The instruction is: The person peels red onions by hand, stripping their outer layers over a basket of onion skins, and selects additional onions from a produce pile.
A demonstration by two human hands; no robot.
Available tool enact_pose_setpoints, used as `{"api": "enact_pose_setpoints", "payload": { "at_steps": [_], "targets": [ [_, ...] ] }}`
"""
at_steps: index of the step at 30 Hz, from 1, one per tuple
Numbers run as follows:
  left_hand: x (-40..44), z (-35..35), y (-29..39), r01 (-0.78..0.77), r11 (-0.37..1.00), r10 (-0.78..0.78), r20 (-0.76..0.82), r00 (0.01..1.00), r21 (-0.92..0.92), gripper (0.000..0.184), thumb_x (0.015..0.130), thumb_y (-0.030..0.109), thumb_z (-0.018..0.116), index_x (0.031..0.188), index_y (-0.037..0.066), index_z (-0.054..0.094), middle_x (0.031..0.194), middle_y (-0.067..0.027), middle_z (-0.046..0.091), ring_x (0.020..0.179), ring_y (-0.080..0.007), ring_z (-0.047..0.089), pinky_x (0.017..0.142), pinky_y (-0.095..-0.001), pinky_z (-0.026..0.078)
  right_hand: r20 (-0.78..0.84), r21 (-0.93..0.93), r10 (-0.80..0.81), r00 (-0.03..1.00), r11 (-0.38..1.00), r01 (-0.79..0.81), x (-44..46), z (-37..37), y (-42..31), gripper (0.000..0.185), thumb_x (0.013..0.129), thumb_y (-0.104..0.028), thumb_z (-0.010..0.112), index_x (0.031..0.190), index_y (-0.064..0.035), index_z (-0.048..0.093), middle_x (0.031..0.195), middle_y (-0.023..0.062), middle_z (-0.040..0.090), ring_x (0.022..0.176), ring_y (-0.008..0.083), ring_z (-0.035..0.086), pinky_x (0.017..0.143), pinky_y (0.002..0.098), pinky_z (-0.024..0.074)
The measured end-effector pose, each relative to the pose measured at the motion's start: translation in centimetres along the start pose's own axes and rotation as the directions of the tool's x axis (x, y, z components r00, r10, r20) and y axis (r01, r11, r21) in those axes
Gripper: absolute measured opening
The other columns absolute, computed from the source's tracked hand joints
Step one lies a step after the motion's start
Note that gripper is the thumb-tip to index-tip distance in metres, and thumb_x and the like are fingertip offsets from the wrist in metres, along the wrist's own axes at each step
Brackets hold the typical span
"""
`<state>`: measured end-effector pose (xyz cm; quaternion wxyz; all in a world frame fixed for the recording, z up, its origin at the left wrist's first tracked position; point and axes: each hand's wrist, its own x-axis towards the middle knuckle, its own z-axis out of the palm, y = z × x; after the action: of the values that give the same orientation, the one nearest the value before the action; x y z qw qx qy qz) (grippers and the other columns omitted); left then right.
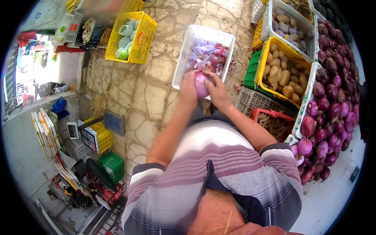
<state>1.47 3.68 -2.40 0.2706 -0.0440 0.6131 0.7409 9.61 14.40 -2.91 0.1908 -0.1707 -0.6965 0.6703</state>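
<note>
Between my two hands is a smooth, pinkish-purple onion [201, 85], held over the near edge of a white plastic crate [180, 66]. My left hand [189, 87] cups its left side, and the fingers of my right hand [217, 91] press on its upper right. Loose onion skins [207, 53], purple and dark red, lie inside the crate. A few scraps of skin are on the floor to the crate's right.
To the right stand a yellow crate of potatoes [288, 74] and a large heap of red onions [333, 102]. A yellow crate [147, 39] with net-wrapped green produce is on the stone-patterned floor [150, 96]. At left are a scale [73, 130] and a green bin [111, 166].
</note>
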Motion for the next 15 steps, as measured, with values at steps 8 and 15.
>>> {"api": "enact_pose_setpoints", "payload": {
  "at_steps": [8,15],
  "targets": [
    [-0.7,0.6,1.4,0.123,0.988,-0.122,0.022,0.992,-0.091,0.031,0.102,0.019,0.057,0.126,-0.001,0.063,0.115,-0.0117,0.066,0.107,-0.0176,0.062,0.094,-0.0306,0.051,-0.075,0.075,0.226,0.971,0.973,-0.22,0.4,-1.1,0.6,0.029,0.105,-0.019,0.057,0.121,0.0022,0.067,0.098,0.008,0.071,0.09,0.0119,0.062,0.082,0.0286,0.0511],
    [-0.2,0.2,1.0,0.241,0.949,-0.231,0.073,0.97,-0.201,0.03,0.102,0.021,0.059,0.124,0.001,0.062,0.111,-0.0095,0.066,0.098,-0.0165,0.065,0.088,-0.0311,0.054,-0.125,0.013,0.111,0.986,0.994,-0.111,0.0,-0.8,1.1,0.025,0.102,-0.015,0.059,0.115,0.0035,0.068,0.098,0.015,0.073,0.086,0.0181,0.067,0.078,0.0318,0.0528]
  ]
}}
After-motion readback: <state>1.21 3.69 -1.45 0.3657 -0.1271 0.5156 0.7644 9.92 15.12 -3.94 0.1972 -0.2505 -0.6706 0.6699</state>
